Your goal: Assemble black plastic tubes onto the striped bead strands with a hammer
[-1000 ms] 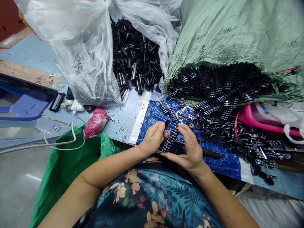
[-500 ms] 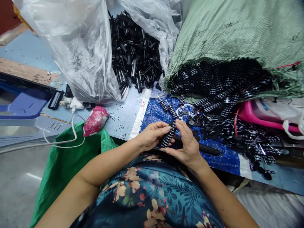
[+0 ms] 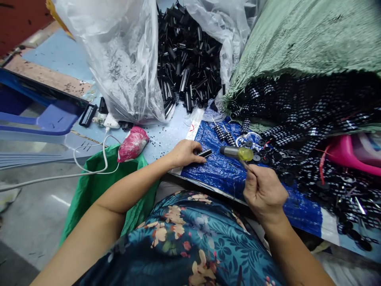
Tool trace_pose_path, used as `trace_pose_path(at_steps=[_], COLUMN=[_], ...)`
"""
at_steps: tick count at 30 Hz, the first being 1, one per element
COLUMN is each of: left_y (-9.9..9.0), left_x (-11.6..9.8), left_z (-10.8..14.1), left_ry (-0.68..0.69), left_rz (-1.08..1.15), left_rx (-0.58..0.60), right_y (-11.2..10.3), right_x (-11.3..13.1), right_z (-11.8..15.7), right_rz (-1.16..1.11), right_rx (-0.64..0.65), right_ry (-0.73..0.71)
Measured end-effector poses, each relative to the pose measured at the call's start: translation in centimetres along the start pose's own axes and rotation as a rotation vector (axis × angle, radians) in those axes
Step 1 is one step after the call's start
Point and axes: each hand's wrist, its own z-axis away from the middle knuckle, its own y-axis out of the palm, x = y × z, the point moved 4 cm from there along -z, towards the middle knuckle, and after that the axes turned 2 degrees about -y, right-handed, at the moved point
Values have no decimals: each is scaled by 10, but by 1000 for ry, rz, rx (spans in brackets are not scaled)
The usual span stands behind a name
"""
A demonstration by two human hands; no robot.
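My left hand [image 3: 187, 153] pinches a short dark cylinder [image 3: 205, 153] between thumb and fingers, low over the blue sheet [image 3: 214, 171]. Its far end points right, with a pale streak along its side. My right hand [image 3: 264, 190] is closed around the handle of a small two-faced mallet [image 3: 236, 153]. The mallet's head has a grey middle, a black left face and a clear yellow right face. It hangs above the sheet, apart from the cylinder. Behind it lie two black rods with white characters [image 3: 224, 135], thin pins sticking out of them.
A clear plastic bag [image 3: 127, 79] stands beside piled black tubes [image 3: 187, 67]. At right, a green woven sack [image 3: 306, 39] spills character-printed rods [image 3: 297, 107] near a pink basket [image 3: 348, 155]. A pink wrapped bundle [image 3: 133, 143], white cable [image 3: 105, 155] and green bag [image 3: 98, 186] are at left.
Both hands were together on a character-printed black rod. They have parted: the left holds a dark cylinder low over the sheet, the right has taken up a mallet. The view has shifted.
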Motion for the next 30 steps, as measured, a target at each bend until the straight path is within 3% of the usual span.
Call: trace_pose_path(at_steps=[4, 5, 9, 14, 16, 18, 20, 22, 24, 26, 28, 30], left_y=[3, 3, -1, 5, 2, -14, -41, -69, -96, -110, -106, -96], left_x=[0, 1, 2, -5, -13, -18, -14, 4, 33, 53, 53, 39], left_z=[-4, -5, -11, -19, -14, 6, 41, 87, 131, 158, 157, 126], left_ry=[-7, -5, 2, -7, -1, 19, 51, 44, -120, -251, -205, -56], left_rz=[76, 82, 48, -85, -186, -265, -322, -411, -506, -527, -405, -227], left_rx=[-2, 4, 57, 97, 53, 6, 31, 199, 356, 396, 360, 193], right_y=[18, 18, 6, 23, 22, 16, 8, 4, 5, 10, 15, 19], right_x=[10, 13, 33, 55, 52, 41, 24, 8, -4, -8, -7, -4], right_z=[-14, -16, -18, -11, -7, -3, 2, 9, 14, 16, 14, 12], right_rz=[72, 50, -142, -77, -122, -199, -175, -65, 16, 22, -11, -36], right_rx=[245, 242, 26, 242, 233, 180, 128, 100, 114, 144, 163, 176], right_ry=[-51, -64, -209, -360, -357, -330, -284, -249, -231, -218, -200, -192])
